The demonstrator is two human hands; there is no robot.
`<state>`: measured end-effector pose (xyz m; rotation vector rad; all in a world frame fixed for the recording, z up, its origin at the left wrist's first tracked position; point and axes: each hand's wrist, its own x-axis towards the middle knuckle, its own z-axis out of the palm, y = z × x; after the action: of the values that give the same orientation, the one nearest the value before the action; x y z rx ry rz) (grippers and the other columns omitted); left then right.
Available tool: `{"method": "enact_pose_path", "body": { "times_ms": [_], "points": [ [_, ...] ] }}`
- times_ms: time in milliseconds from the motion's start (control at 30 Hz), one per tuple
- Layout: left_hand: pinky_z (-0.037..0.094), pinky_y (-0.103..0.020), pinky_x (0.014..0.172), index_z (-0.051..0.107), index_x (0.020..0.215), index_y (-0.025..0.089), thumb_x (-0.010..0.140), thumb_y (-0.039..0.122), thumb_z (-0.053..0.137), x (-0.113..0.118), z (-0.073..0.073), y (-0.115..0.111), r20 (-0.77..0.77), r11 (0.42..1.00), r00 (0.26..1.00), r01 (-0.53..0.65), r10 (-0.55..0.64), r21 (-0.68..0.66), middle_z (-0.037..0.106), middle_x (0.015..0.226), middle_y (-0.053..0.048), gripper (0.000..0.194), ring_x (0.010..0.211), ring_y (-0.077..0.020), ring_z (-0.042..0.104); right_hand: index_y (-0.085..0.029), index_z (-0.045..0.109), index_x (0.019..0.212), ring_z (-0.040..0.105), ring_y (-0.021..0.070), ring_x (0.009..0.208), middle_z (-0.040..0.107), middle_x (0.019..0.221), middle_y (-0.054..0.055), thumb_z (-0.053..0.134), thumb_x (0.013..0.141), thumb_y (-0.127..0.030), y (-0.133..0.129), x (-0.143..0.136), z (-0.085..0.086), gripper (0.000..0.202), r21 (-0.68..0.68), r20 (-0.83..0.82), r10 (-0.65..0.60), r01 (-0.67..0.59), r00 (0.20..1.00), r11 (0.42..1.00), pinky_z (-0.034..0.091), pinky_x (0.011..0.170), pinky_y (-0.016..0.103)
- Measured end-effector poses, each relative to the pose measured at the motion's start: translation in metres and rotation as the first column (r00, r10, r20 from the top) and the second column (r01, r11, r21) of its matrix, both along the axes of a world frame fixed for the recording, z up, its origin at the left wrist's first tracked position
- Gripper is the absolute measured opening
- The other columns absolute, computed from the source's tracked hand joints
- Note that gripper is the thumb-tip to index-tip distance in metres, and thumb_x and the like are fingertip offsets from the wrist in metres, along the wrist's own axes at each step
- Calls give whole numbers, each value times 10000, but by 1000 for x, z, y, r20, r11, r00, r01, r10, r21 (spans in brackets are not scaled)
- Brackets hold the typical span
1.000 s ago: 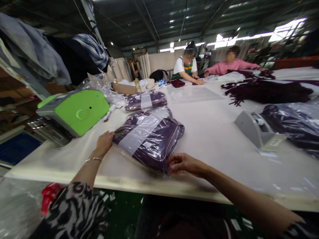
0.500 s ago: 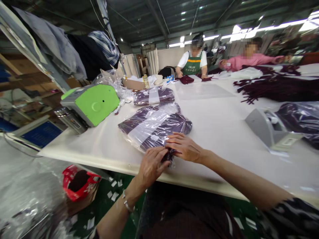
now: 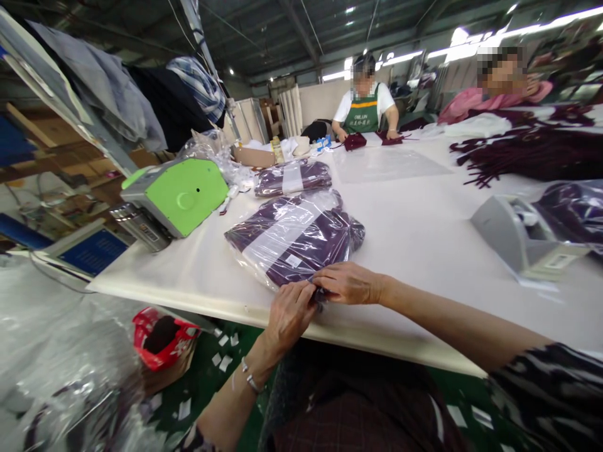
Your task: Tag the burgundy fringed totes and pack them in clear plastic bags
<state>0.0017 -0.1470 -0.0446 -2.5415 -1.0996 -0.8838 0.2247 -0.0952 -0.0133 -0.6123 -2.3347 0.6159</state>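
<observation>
A clear plastic bag (image 3: 301, 235) with a folded dark purple garment inside lies on the white table near its front edge. A pale paper band and a small white label show through the film. My left hand (image 3: 293, 311) pinches the bag's near end at the table edge. Right beside it, my right hand (image 3: 346, 282) has its fingers closed on the same gathered plastic. The fingertips of both hands nearly meet, and the bit of film between them is partly hidden. Behind this bag sits a second bagged garment (image 3: 294, 177), also banded.
A green and grey machine (image 3: 188, 194) and a steel flask (image 3: 141, 229) stand at the left. A grey tape dispenser (image 3: 522, 235) is at the right, by another bagged garment (image 3: 577, 210). Across the table, a co-worker in a green apron (image 3: 362, 116) handles maroon cloth.
My right hand's fingers have drawn in from lying over the bag to closing on its near end beside my left hand. The co-worker in pink has raised a hand toward the head.
</observation>
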Motion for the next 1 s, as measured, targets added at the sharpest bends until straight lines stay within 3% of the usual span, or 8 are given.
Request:
{"method": "enact_pose_path", "body": {
  "times_ms": [33,133,200,300,533,667,833,1000],
  "points": [
    [494,-353,821,580,1083,185,897,174,604,3,-2,2,2,1000,1000,-23,23,18,692,1029,-77,188,908,-209,624,-177,683,1016,652,186,915,716,1022,94,665,876,-240,4,0,-4,154,152,106,26,-42,994,988,536,824,310],
    [452,-337,730,584,912,199,907,148,567,13,-9,7,-4,993,998,-64,65,102,685,909,-49,54,790,-187,594,-164,630,977,590,162,835,677,1021,92,482,991,-203,13,1,-17,154,522,376,-16,-197,926,830,472,639,256],
    [431,-331,693,570,831,205,926,145,540,17,-13,8,-21,987,996,-80,84,138,669,844,-39,117,740,-180,573,-173,612,930,546,157,803,655,988,78,436,1017,-206,16,2,-25,198,613,397,-77,-202,915,764,405,570,239],
    [454,-331,707,578,837,201,953,140,505,17,-15,5,-64,988,995,-74,83,133,670,854,-44,150,749,-179,584,-183,607,923,507,158,798,638,975,71,428,1022,-208,16,4,-32,207,659,364,-111,-171,925,732,345,540,229],
    [477,-395,1036,499,1323,101,957,31,340,-6,-9,-11,-248,991,968,76,-48,107,666,1217,-139,405,1227,-223,572,-183,626,918,538,150,833,668,1029,72,429,1018,-200,13,10,-35,221,615,331,-88,-144,940,776,416,597,220],
    [504,-378,952,519,1259,61,970,87,403,-7,6,0,-450,977,888,173,-99,125,675,1147,-157,313,1111,-238,628,-160,655,1023,607,162,939,687,1121,106,406,1009,-154,13,13,-36,250,550,317,-31,-157,948,820,519,734,261],
    [489,-325,661,556,1037,103,987,124,390,6,24,20,-647,953,747,284,-153,103,647,898,-90,174,783,-199,629,-157,667,1117,668,170,950,704,1124,123,445,1009,-223,10,15,-44,255,424,162,6,-75,987,902,563,813,283],
    [479,-319,634,547,1034,114,982,122,403,9,29,30,-608,928,771,343,-190,146,638,835,-68,153,715,-187,611,-175,606,1257,656,182,1047,672,1195,125,478,984,-226,2,21,-51,306,297,68,8,-28,998,955,551,919,320]
  ]
}}
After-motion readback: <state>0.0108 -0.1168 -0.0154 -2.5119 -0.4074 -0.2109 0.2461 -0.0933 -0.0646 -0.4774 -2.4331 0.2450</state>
